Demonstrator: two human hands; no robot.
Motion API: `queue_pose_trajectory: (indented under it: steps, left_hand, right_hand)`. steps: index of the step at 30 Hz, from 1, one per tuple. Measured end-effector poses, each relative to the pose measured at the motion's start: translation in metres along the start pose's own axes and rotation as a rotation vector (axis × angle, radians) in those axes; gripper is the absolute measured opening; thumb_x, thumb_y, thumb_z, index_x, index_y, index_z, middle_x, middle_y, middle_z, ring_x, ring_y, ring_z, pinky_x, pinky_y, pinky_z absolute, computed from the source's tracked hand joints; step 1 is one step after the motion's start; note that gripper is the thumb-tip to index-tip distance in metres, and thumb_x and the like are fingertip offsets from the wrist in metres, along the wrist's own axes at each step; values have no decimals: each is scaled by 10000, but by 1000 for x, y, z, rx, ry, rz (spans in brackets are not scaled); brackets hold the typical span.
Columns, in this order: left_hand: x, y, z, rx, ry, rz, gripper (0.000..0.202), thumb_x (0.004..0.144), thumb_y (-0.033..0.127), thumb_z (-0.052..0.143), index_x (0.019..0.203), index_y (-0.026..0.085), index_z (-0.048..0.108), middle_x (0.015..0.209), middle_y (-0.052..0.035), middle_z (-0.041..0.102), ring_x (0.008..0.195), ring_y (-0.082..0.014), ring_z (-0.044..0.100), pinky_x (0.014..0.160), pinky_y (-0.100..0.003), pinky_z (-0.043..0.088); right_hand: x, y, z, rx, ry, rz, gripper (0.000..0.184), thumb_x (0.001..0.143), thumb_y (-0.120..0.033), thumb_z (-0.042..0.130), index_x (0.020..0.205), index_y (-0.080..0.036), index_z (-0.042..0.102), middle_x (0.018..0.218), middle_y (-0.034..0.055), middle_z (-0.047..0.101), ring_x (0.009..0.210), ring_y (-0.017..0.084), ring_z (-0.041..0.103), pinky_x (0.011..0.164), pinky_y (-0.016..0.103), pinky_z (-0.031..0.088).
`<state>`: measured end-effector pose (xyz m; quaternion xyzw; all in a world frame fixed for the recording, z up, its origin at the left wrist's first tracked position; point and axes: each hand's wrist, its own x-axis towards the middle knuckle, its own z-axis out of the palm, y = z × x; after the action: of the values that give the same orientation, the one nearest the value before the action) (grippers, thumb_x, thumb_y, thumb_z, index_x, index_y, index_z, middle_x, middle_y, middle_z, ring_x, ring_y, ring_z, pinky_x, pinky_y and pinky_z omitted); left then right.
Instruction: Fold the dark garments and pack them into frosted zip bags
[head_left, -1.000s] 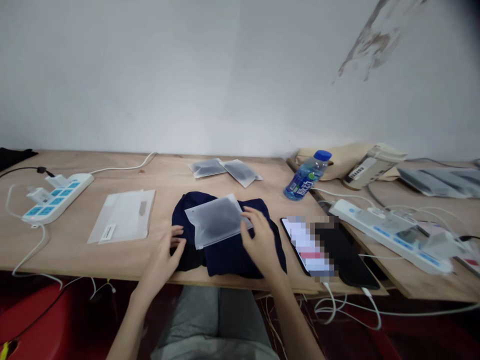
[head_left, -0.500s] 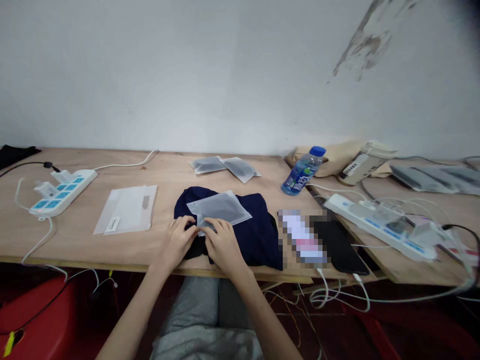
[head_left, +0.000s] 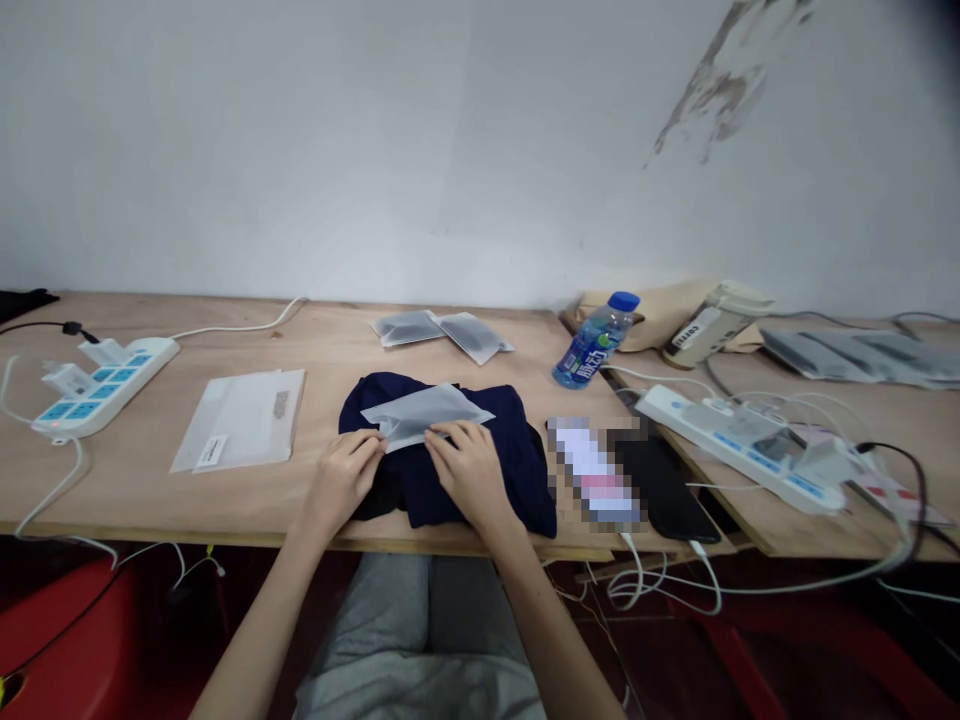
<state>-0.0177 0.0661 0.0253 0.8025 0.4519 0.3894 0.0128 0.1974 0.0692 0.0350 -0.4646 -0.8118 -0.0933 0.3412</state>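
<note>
At twelve o'clock from both hands, the frosted bag point(head_left: 426, 414) lies on the navy cloth point(head_left: 450, 470), long axis three-to-nine, left hand point(head_left: 341, 480) and right hand point(head_left: 469, 470) pinching its near edge (right slightly nearer)

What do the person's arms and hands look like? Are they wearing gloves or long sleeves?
No gloves and no sleeves in view. The left hand and right hand are bare, and both forearms are uncovered up to the picture's bottom edge. No watch, ring or bracelet shows. Grey trousers cover the lap.
</note>
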Motion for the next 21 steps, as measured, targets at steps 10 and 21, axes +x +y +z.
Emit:
queue_pose_trajectory:
  steps: [10, 21]
  left_hand:
    - [10, 1, 3, -89, 96, -36, 136, 943, 223, 510, 901, 209, 639, 1001, -46, 698, 956, -185, 660, 883, -346, 518]
    - [18, 6, 4, -101, 176, -43, 126, 933, 221, 540, 996, 219, 650, 1030, -47, 708, 989, -197, 670, 904, -372, 538]
  right_hand:
    - [-5, 84, -24, -188, 104, 198, 235, 950, -277, 523, 1036, -237, 737, 1032, 54, 724, 944, 244, 578, 825, 394, 401]
    - [3, 44, -35, 33, 97, 179, 263, 931, -207, 488, 1128, -188, 660, 1138, 103, 669, 1056, 245, 593, 918, 403, 475]
